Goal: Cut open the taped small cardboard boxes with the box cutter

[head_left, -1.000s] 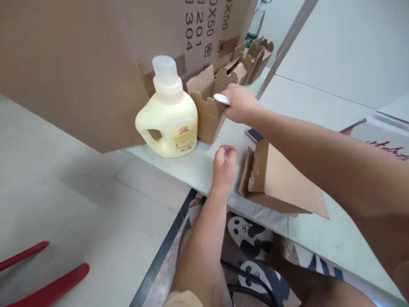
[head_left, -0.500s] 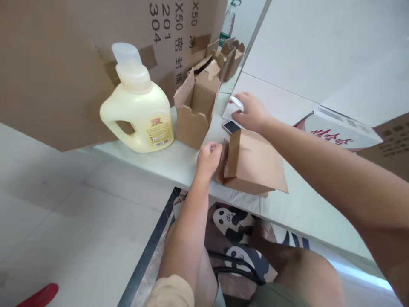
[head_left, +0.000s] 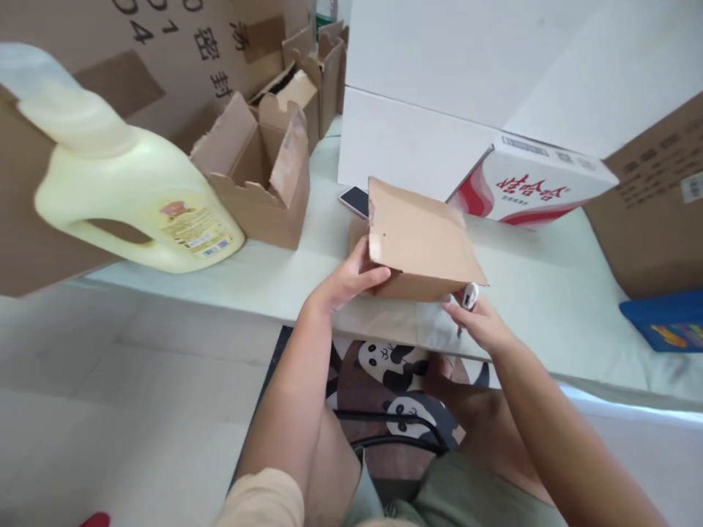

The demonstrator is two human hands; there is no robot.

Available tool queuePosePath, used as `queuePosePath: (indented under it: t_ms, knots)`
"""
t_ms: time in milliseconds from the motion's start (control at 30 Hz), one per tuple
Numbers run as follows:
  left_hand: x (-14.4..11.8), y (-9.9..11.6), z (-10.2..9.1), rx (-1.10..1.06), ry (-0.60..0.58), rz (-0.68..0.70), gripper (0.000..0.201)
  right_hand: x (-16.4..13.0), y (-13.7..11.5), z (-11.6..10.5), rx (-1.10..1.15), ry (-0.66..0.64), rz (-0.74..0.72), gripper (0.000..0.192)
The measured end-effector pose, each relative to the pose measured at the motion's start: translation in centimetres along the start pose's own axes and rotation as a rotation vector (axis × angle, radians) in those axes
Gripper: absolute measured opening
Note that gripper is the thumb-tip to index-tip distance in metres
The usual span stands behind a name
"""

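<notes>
A brown cardboard box (head_left: 422, 227) lies in front of me on the cloth-covered table, its torn flap edge toward the left. My left hand (head_left: 351, 278) grips the box at its left end, thumb against the front side and the other fingers partly hidden behind. At the box's front right corner is my right hand (head_left: 475, 315), closed around a small white tool (head_left: 471, 296) with a thin dark tip pointing down. Its exact kind is unclear. Some right fingertips reach the box's lower edge. Behind the box, a phone (head_left: 354, 200) is partly covered by it.
A pale yellow jug (head_left: 132, 197) stands at the left, beside an open cardboard box (head_left: 263, 212). More small boxes (head_left: 307, 95) line up behind. A red-and-white carton (head_left: 532, 183) sits at the back right, with a blue packet (head_left: 664, 322) on the right. The table's front edge (head_left: 384, 333) is near.
My right hand has come from beside the phone to the box's front right corner, still holding the white tool. My left hand has taken hold of the box. The view has turned right.
</notes>
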State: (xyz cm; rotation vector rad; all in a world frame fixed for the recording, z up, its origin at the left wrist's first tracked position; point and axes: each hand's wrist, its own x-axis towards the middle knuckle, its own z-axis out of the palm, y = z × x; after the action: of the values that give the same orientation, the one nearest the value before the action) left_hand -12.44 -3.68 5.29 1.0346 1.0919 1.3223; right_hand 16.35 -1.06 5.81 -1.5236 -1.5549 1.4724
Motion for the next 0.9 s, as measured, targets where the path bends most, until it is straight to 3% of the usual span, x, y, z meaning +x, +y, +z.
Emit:
queuePosePath:
  t_ms: [100, 167, 300, 367, 433, 533, 633, 700, 833, 900]
  knots:
    - [0.4, -0.3, 1.4, -0.159, -0.232, 0.012, 0.095, 1.6, 1.2, -0.3, 0.148, 0.136, -0.095, 0.043]
    - [0.5, -0.6, 2.0, -0.15, -0.235, -0.018, 0.101, 2.2, 1.5, -1.0, 0.185, 0.13, -0.089, 0.049]
    - [0.6, -1.0, 2.1, -0.046, -0.094, -0.019, 0.075, 2.2, 1.2, -1.7, 0.099, 0.112, -0.098, 0.053]
    - [0.6, -1.1, 1.8, -0.034, -0.08, -0.086, 0.065, 1.8, 1.0, -1.6, 0.007, 0.236, -0.177, 0.062]
    - [0.7, -1.2, 1.4, -0.062, -0.145, -0.199, 0.061, 1.2, 1.3, -1.4, -0.053, 0.36, -0.208, 0.065]
    - [1.0, -1.2, 1.3, -0.005, -0.157, -0.23, 0.05, 0.0, 2.3, -1.0, 0.051, 0.39, -0.037, 0.052]
    - [1.4, -1.4, 1.6, 0.323, 0.003, -0.101, 0.028, -1.3, 3.3, -0.7, 0.261, 0.344, 0.143, 0.062]
    - [1.6, -1.5, 1.6, 0.448, 0.02, -0.063, 0.017, -2.0, 3.7, -0.6, 0.321, 0.345, 0.169, 0.067]
    - [2.2, -2.0, 1.3, 0.214, -0.124, -0.031, 0.017, -2.9, 3.6, -1.4, 0.359, 0.364, 0.149, 0.068]
    - [2.7, -2.2, 1.1, 0.135, -0.066, -0.016, 0.017, -3.3, 3.5, -2.2, 0.399, 0.356, 0.163, 0.069]
